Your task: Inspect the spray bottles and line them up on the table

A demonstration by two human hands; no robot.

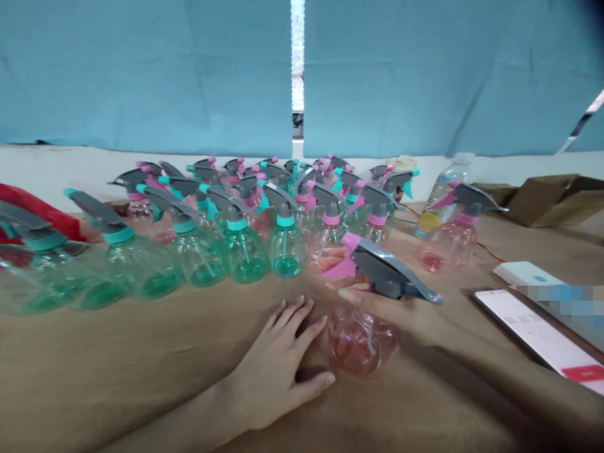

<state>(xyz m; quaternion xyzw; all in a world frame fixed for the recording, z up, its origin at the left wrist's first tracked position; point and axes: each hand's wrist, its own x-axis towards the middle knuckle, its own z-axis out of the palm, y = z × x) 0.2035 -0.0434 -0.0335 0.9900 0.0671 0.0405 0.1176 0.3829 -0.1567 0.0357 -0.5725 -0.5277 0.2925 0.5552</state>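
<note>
A clear pink spray bottle (pixel 362 343) with a grey-and-pink trigger head stands before me on the table. My right hand (pixel 363 296) is around its neck, just under the trigger head, which partly hides the fingers; the hand is a little blurred. My left hand (pixel 271 358) lies palm down to the left of the bottle, fingers spread and holding nothing. Its fingertips and thumb point toward the bottle's body. Behind my hands, a green spray bottle (pixel 287 248) is one of several in a row with teal collars.
Many more green and pink spray bottles crowd the back of the wooden table (pixel 141 365). At right are another pink spray bottle (pixel 448 242), a drink bottle (pixel 441 192), a cardboard box (pixel 542 200) and a phone (pixel 533 333). Something red (pixel 38 211) lies at left.
</note>
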